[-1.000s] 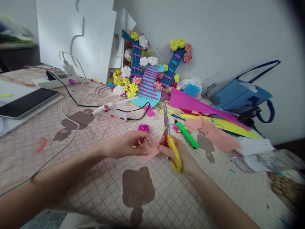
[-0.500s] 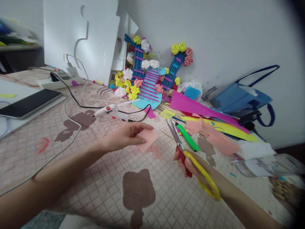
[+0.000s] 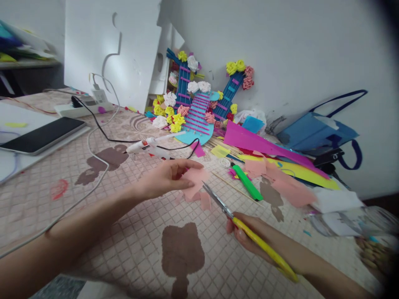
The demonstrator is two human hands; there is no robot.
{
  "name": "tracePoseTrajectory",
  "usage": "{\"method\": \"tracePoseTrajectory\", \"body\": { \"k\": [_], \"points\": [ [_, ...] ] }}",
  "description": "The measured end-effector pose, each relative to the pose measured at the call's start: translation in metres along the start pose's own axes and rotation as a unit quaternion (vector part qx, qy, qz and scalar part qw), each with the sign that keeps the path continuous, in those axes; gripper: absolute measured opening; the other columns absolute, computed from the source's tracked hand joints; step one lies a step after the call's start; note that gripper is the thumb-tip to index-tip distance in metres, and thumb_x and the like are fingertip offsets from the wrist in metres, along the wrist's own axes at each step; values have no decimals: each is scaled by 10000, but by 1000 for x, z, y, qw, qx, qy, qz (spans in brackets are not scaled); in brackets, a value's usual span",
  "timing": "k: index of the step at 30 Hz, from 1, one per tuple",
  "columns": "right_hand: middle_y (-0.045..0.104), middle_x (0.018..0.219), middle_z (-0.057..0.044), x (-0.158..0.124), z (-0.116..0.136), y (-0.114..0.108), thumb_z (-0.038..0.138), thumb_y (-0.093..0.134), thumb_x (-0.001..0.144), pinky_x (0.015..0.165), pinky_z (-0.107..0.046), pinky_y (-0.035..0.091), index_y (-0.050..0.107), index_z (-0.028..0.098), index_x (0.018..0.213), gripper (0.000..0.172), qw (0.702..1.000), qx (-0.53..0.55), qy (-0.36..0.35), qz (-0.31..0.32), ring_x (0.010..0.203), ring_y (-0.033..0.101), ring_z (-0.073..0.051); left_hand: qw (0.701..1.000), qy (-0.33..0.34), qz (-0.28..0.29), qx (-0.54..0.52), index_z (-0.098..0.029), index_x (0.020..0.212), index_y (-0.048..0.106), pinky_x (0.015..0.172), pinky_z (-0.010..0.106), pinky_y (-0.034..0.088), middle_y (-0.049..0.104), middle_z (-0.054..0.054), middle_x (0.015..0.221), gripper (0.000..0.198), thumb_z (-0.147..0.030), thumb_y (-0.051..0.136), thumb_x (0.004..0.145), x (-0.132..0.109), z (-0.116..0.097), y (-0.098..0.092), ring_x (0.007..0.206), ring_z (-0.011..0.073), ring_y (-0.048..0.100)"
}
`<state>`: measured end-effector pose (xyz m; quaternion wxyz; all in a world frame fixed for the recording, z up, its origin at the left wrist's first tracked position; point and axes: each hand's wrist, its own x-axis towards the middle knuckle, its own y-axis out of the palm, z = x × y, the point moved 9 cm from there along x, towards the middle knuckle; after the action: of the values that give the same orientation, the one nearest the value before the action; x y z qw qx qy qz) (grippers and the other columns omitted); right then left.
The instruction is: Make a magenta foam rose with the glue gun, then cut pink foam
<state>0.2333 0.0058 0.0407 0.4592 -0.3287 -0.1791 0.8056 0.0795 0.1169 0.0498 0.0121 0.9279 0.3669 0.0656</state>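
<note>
Between the thumb and fingers of my left hand (image 3: 171, 177) is a small piece of pink paper (image 3: 196, 179), held just above the table. A few pink scraps (image 3: 205, 200) lie below it. My right hand (image 3: 249, 232) grips yellow-handled scissors (image 3: 262, 245). Their blades look nearly closed, and the tips are at the right edge of the pink paper; whether they touch it I cannot tell. A green box cutter (image 3: 247, 182) lies just beyond the scissors, beside a thin wooden stick (image 3: 238, 190).
A white glue gun (image 3: 149, 146) with a black cord lies beyond my left hand. Further back stand blue-and-purple stick crafts (image 3: 199, 112) with paper flowers. Coloured paper sheets (image 3: 271, 147) and a blue bag (image 3: 318, 128) are on the right. A tablet (image 3: 43, 135) lies left.
My right hand has turned the scissors leftward, bringing their tips to the pink paper, and the blades have come closer together. My left hand keeps its hold on the paper.
</note>
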Motion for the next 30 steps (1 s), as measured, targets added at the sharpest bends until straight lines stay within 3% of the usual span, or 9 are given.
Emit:
{"method": "tracePoseTrajectory", "body": {
  "k": [15,26,30],
  "points": [
    [406,657,33,16,7,4,560,442,884,505,-230,316,487,191,851,373,1000,-1,9,25,566,357,-99,1000,2,10,0,-155,1188,554,694,235,451,605,49,999,418,-155,655,783,-1,2,4,856,134,577],
    [398,672,34,18,5,5,485,459,895,524,-220,305,460,178,802,321,999,8,8,35,590,348,-92,1000,7,14,7,-139,1206,539,651,207,443,597,47,990,440,-163,652,782,0,3,4,826,124,575],
    [396,682,35,19,-3,8,376,494,894,506,-203,282,447,182,774,233,999,32,9,41,589,331,-82,1000,6,9,12,-144,1199,547,675,217,449,600,45,990,425,-163,647,787,0,3,3,841,128,576]
  ]
}}
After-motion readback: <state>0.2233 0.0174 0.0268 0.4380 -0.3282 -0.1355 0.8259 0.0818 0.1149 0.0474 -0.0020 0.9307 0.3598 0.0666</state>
